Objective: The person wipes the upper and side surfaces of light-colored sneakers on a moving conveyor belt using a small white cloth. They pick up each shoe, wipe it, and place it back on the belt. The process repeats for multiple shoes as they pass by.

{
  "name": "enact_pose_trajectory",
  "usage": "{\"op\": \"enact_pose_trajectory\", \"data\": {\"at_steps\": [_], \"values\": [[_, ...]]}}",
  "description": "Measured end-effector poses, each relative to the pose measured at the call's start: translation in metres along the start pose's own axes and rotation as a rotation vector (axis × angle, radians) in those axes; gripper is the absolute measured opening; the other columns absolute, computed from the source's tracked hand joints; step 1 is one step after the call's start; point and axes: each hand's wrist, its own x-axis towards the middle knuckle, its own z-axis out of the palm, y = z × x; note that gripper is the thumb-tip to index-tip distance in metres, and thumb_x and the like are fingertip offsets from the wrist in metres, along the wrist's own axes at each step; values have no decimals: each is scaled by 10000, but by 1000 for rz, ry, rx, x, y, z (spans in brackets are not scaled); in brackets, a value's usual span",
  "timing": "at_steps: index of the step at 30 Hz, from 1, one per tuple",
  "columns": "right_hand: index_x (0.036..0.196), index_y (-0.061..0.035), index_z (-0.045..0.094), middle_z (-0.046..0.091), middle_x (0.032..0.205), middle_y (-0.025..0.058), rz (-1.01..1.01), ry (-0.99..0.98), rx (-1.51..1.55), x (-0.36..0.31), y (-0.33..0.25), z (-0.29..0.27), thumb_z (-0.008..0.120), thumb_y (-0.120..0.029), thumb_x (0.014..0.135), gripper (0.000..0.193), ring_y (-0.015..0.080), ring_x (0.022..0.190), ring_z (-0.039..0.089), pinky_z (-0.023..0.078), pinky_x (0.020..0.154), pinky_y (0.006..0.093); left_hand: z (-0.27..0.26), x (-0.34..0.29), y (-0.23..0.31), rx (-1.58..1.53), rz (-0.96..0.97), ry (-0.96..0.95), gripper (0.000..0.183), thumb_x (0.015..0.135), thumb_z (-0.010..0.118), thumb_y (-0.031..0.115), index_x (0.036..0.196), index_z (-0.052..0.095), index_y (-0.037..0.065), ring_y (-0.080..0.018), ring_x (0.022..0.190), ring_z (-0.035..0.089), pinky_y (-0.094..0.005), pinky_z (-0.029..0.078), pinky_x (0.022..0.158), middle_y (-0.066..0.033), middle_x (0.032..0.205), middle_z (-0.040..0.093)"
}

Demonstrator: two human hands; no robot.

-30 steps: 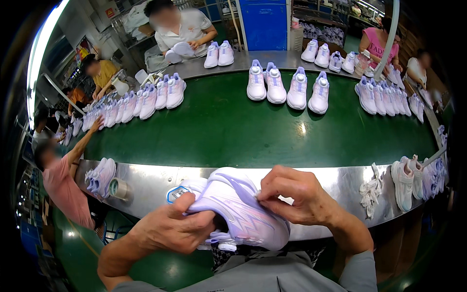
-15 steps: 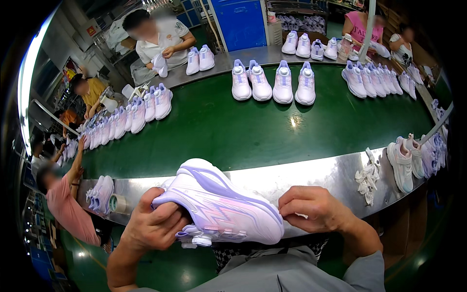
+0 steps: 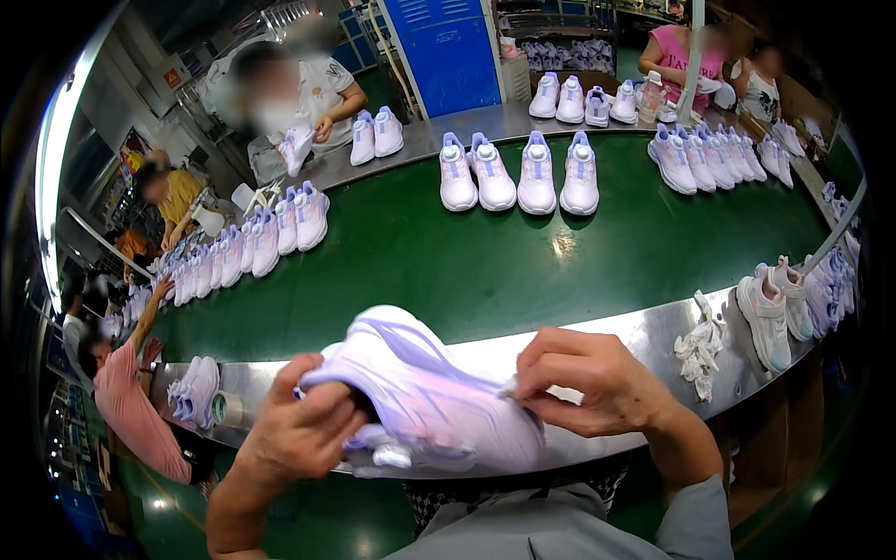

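My left hand (image 3: pixel 303 415) grips a white, pink and lilac sneaker (image 3: pixel 439 392) by its heel collar, fingers inside the opening. The shoe lies on its side in the air above the bench edge, toe to the right, sole edge turned up. A dial closure (image 3: pixel 392 455) on its tongue faces down toward me. My right hand (image 3: pixel 583 383) pinches a small white wad (image 3: pixel 508 388), its tip pressed on the sole edge near the forefoot. Whether the wad is cloth I cannot tell. The shoe's front is blurred.
A metal ledge (image 3: pixel 644 353) borders the green belt (image 3: pixel 411 252). Crumpled white rags (image 3: pixel 699 350) and velcro-strap sneakers (image 3: pixel 767 319) lie right; a tape roll (image 3: pixel 227 409) and shoes (image 3: pixel 194 390) left. Several sneakers (image 3: pixel 535 175) stand on the belt. Co-workers sit around, one in pink (image 3: pixel 140 401) reaching in.
My right hand has moved up and left along the sole edge, from the toe toward the forefoot. The left hand keeps its hold on the sneaker. The whole view has shifted slightly.
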Motion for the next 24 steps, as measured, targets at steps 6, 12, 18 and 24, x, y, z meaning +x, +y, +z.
{"op": "enact_pose_trajectory", "data": {"at_steps": [6, 12, 18, 24], "values": [[892, -31, 691, 667, 890, 77, 202, 87, 73, -55, 72, -14, 724, -12, 831, 72, 187, 772, 647, 524, 692, 317, 40, 53, -32, -5, -126, 146, 196, 754, 693, 88, 919, 679, -18, -282, 1072, 657, -504, 479, 971, -108, 1001, 701], [944, -7, 736, 712, 965, 38, 520, 237, 524, -49, 173, -7, 787, -91, 847, 139, 103, 875, 640, 512, 804, 255, 89, 206, -93, -80, -30, 278, 143, 754, 688, 71, 891, 680, 30, -302, 1117, 631, -460, 455, 979, -105, 991, 678], [957, -51, 713, 718, 954, 24, 518, 228, 1181, -63, 247, 3, 766, -42, 908, 73, 99, 854, 648, 519, 773, 263, 141, 419, -98, 1, 410, 349, 71, 814, 680, 102, 846, 740, 120, -225, 1187, 607, -492, 340, 1140, -40, 989, 670], [985, -40, 721, 697, 1032, 20, 529, 188, 1304, -55, 250, 16, 763, -9, 899, 101, 105, 953, 635, 503, 884, 260, 242, 556, -101, -68, 658, 224, 120, 810, 664, 138, 886, 728, 71, -256, 1199, 594, -420, 402, 1129, -75, 1049, 674]]}}
